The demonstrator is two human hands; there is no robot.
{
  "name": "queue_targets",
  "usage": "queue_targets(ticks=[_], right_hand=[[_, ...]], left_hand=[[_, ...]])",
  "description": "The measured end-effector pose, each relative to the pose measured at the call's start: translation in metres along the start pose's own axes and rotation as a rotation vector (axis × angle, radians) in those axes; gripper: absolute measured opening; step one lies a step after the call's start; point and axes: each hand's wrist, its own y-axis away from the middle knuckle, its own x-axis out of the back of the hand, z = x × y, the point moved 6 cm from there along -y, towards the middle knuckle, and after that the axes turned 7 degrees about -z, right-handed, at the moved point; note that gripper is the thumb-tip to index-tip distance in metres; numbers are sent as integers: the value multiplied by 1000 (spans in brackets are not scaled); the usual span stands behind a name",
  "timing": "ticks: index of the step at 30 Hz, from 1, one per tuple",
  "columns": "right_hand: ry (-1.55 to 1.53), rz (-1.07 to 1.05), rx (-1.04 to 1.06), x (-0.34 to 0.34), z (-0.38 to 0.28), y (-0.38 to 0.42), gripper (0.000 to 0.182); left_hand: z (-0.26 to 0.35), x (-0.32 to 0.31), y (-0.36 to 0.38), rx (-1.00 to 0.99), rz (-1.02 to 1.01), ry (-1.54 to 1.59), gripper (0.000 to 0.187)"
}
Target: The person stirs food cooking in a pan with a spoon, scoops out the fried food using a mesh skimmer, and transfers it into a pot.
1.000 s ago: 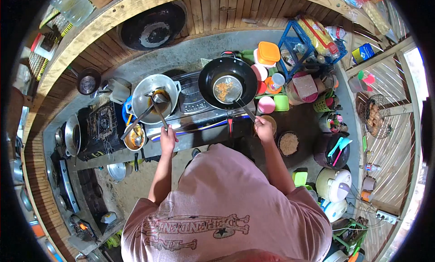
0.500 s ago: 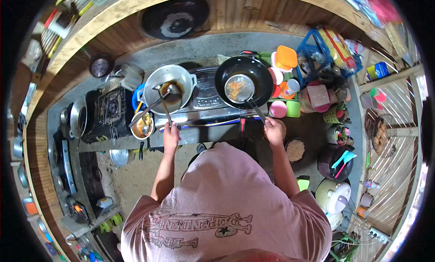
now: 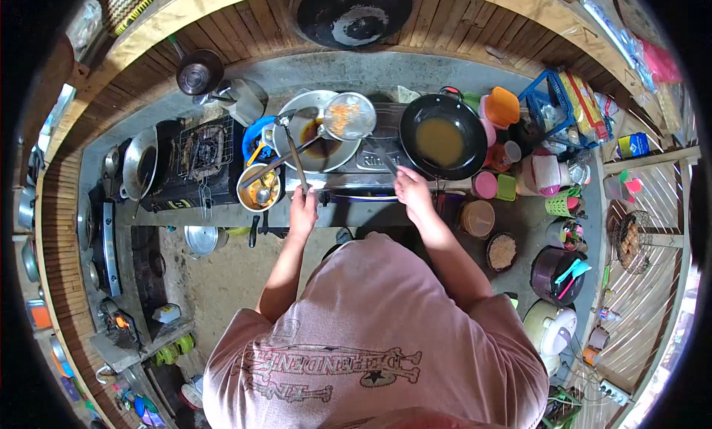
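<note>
Strainer (image 3: 349, 116) swung from black wok (image 3: 442, 136) over steel bowl (image 3: 317, 141), right hand (image 3: 411, 192) gripping handle; left hand (image 3: 302, 210) clasping ladle (image 3: 293, 149); draining unfinished.

Bare counter edge runs open just before the stove (image 3: 348, 178); above the silver pot (image 3: 311, 143) the strainer (image 3: 349, 117) and ladle (image 3: 294, 149) crowd the way; the black wok (image 3: 443, 137) lies unobstructed; plastic containers (image 3: 501, 109) pack its right side tightly.

Soft, even daylight enters through the slatted wall at the right of the frame. Heavy fisheye distortion curves everything; black corners ring the circular view. The centre is sharp, the edges slightly smeared.
</note>
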Motion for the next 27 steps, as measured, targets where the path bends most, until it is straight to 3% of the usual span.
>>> queue_targets(ticks=[8, 11, 19, 22, 24, 25, 27], right_hand=[[34, 64, -46, -45, 67, -58, 33], [22, 86, -66, -53, 73, -63, 33], [40, 84, -74, -53, 83, -64, 36], [116, 105, -61, -49, 84, -61, 38], [256, 140, -79, -45, 85, -59, 40], [273, 134, -64, -43, 87, -58, 41], [344, 145, -35, -42, 88, -59, 47]], left_hand=[[-12, 6, -9, -6, -136, -103, 26], [-24, 12, -17, -44, -124, -219, 36], [-15, 10, -14, 2, -233, -200, 35], [-29, 6, -20, -47, -245, -139, 33], [-41, 5, -29, -192, -194, -158, 32], [-25, 4, -21, -107, -216, -93, 21], [-11, 2, -16, -94, -237, -73, 20]])
